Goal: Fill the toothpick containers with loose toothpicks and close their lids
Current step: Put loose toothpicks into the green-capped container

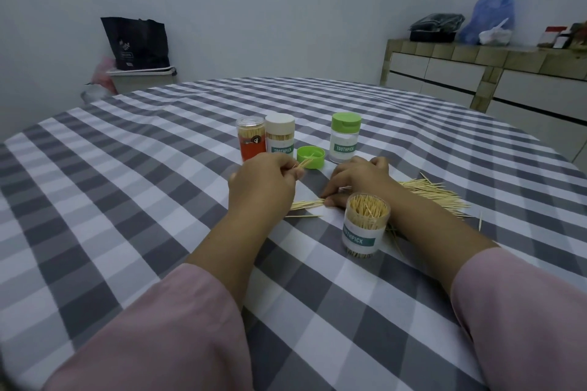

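Gathering goes best if you keep your left hand [263, 182] pinched on its small bundle while your right hand [355, 182], fingers curled down, rakes the loose toothpicks [435, 192] just behind the open container [365, 225]; align tips before dropping them in. Its label reads "TOOTHPICK"; the green lid [310, 157] lies beyond it.

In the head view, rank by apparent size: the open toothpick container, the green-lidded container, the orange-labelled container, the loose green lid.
1. Open toothpick container, though it is nearest the camera.
2. Green-lidded container.
3. Orange-labelled container, close to the second; unsure.
4. Loose green lid, smallest.
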